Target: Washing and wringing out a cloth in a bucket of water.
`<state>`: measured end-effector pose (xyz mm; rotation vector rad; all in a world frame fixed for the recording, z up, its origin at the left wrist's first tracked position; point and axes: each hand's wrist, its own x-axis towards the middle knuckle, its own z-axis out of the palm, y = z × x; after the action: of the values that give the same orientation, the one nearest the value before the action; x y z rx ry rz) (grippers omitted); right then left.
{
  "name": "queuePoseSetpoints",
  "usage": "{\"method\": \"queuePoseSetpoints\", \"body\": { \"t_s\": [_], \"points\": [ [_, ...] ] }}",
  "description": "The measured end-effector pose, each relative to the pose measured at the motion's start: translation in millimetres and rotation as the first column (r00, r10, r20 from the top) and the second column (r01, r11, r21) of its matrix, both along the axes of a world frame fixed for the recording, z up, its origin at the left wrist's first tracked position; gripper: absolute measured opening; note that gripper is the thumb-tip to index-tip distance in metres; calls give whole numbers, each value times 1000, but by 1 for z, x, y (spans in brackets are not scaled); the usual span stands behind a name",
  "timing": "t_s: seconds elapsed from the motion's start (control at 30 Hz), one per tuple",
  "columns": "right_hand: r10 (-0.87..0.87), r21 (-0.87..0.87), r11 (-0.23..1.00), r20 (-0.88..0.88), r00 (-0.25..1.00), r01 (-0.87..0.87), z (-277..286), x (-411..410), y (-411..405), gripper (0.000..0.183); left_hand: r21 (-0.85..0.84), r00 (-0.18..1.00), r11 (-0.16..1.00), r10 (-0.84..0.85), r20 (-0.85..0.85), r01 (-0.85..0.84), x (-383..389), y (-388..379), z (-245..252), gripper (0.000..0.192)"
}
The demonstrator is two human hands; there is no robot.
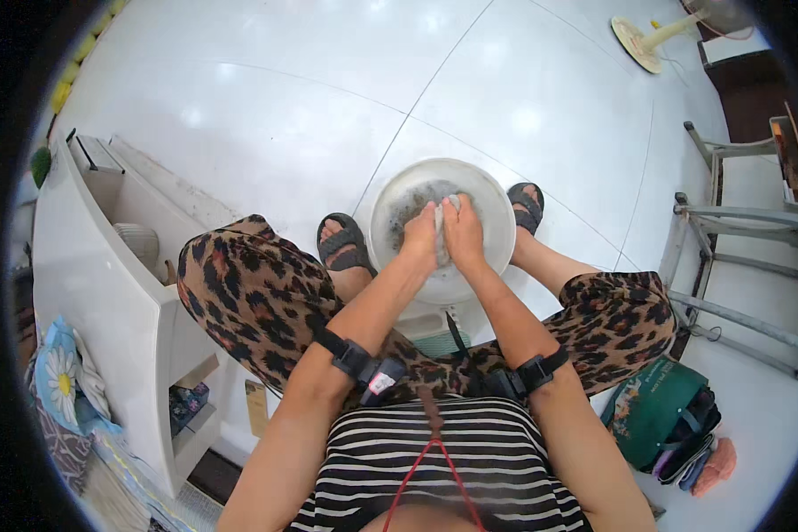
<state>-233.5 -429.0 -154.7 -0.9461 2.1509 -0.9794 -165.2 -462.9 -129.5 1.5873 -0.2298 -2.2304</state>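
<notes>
A round white plastic basin (379, 243) stands on the floor between my feet, with greyish, murky liquid in its bottom. Over the basin I grip a wet-looking light grey cloth (443, 236), bunched into a narrow upright roll. My left hand (420, 234) presses on it from the left, thumb pointing up and away from me. From the right, my right hand (464, 233) closes on the same cloth, its thumb near the top. Parts of the cloth are hidden by my fingers and palms.
A white curved counter (106, 279) with open shelves is close on my left. To the right stand a metal ladder-like frame (745, 216) and a green bag (665, 412) with folded cloths. A fan base (635, 45) is at the far right. My sandalled feet flank the basin.
</notes>
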Motion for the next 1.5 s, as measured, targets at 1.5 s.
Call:
{"method": "queuePoseSetpoints", "body": {
  "t_s": [1.5],
  "points": [
    [180, -338, 918, -108, 978, -206, 37, 38, 28, 22, 60, 910, 997, -18, -413, 47, 26, 0, -105, 27]
  ]
}}
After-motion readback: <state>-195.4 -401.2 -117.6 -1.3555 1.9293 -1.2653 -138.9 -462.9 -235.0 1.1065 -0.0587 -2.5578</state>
